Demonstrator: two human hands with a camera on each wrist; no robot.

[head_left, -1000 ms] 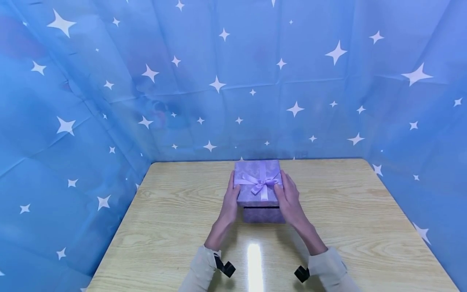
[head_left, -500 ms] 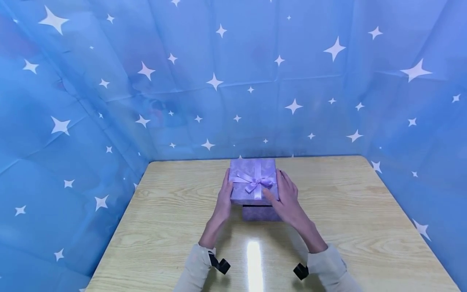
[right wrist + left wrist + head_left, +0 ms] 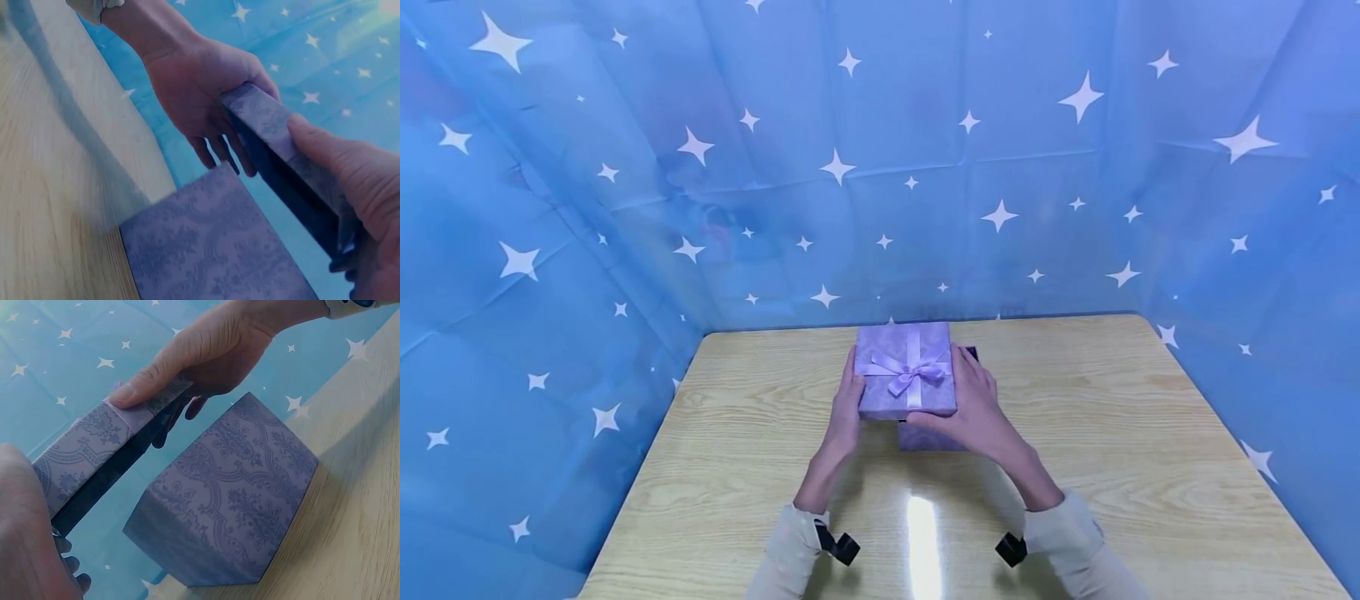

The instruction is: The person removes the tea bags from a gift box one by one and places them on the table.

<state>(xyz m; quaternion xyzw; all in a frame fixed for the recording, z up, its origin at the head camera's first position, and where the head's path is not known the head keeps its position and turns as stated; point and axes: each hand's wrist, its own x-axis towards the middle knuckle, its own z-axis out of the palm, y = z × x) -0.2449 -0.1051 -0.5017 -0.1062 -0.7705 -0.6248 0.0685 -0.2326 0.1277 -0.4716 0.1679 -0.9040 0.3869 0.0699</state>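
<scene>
Both hands hold a square purple gift-box lid [image 3: 883, 346] with a ribbon bow on top. My left hand [image 3: 844, 410] grips its left side. The right hand [image 3: 976, 417] has its thumb along the front edge and its fingers at the right side. Below and slightly right stands the purple patterned box base [image 3: 928, 437], partly hidden by the lid and right hand. In the left wrist view, the lid [image 3: 87, 453] is raised and tilted above the base [image 3: 231, 481], its dark inside showing. The right wrist view also shows a gap between lid [image 3: 269, 119] and base [image 3: 212, 237].
A light wood table [image 3: 760, 433] carries the box near its far edge. Blue curtains [image 3: 805, 100] with white stars enclose the back and sides. Small black devices [image 3: 842, 548] sit at both wrists. A bright reflection lies on the table in front.
The lid has moved left with both hands, uncovering the base's far right corner. My right thumb has shifted from the lid's top to its front edge. The base stays put.
</scene>
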